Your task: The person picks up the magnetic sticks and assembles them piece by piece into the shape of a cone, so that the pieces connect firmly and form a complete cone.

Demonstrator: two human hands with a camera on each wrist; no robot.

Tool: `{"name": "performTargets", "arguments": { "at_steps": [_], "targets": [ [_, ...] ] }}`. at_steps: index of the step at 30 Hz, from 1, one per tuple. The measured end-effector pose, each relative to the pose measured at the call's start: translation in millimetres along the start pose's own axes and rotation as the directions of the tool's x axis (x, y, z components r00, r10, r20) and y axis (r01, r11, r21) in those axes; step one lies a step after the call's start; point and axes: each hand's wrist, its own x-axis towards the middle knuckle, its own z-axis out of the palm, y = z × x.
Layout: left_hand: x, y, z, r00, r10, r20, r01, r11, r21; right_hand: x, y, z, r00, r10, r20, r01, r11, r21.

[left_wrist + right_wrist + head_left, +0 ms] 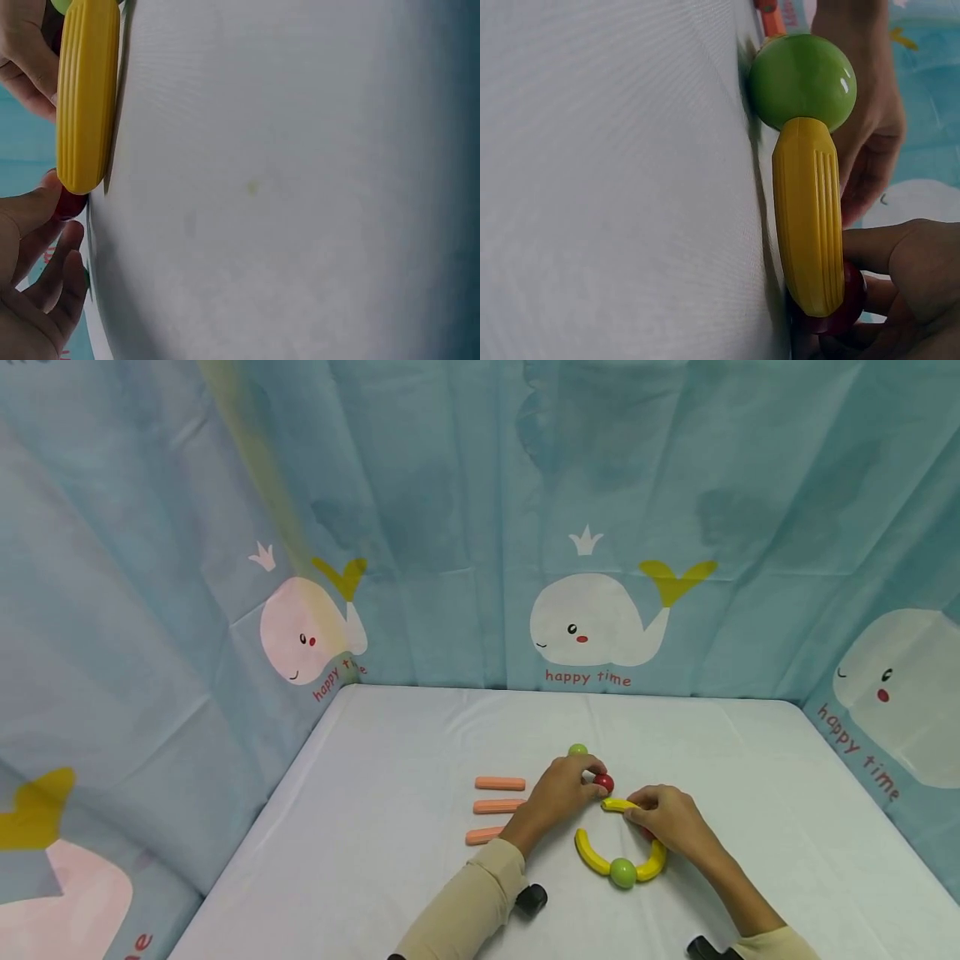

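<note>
A red ball (603, 783) is pinched between the thumb and fingers of my left hand (562, 792); the left wrist view shows this ball (69, 206) partly behind a yellow curved rod (88, 97). My right hand (670, 817) pinches another yellow curved rod (617, 805), its left end close to that ball. Below, two yellow curved rods (591, 853) (654, 862) meet a green ball (623, 872), forming an open ring. Under my right fingers a second red ball (853, 300) shows at a rod's end, mostly hidden in the head view.
Three orange straight rods (500, 783) lie in a stack of rows left of my left hand, two partly covered by the arm. Another green ball (577, 749) sits just beyond my left fingers. A white cloth covers the table (375, 793), with a whale-print curtain (450, 527) behind.
</note>
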Motion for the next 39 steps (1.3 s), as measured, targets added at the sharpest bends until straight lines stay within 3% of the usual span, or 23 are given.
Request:
{"name": "performTargets", "arguments": {
  "at_steps": [8, 12, 22, 39],
  "targets": [
    [-3.9, -2.0, -1.2, 0.998, 0.024, 0.061, -0.029, 0.995, 0.091, 0.2, -0.8, 0.5, 1.000, -0.002, -0.010, 0.002, 1.000, 0.004],
    [-8.0, -2.6, -2.8, 0.999, 0.009, 0.053, -0.015, 0.994, 0.105, 0.2, 0.3, 1.4, 1.000, -0.008, -0.018, 0.008, 1.000, -0.004],
    [-20.4, -0.7, -12.5, 0.998, -0.042, 0.039, 0.043, 0.998, -0.035, 0.2, 3.3, -0.4, 1.000, -0.011, -0.010, 0.011, 1.000, -0.008],
    [-34.3, 2.3, -12.4, 0.994, -0.052, 0.097, 0.062, 0.993, -0.099, 1.2, -0.4, -1.7, 0.999, -0.033, -0.026, 0.032, 0.999, -0.030]
  ]
}}
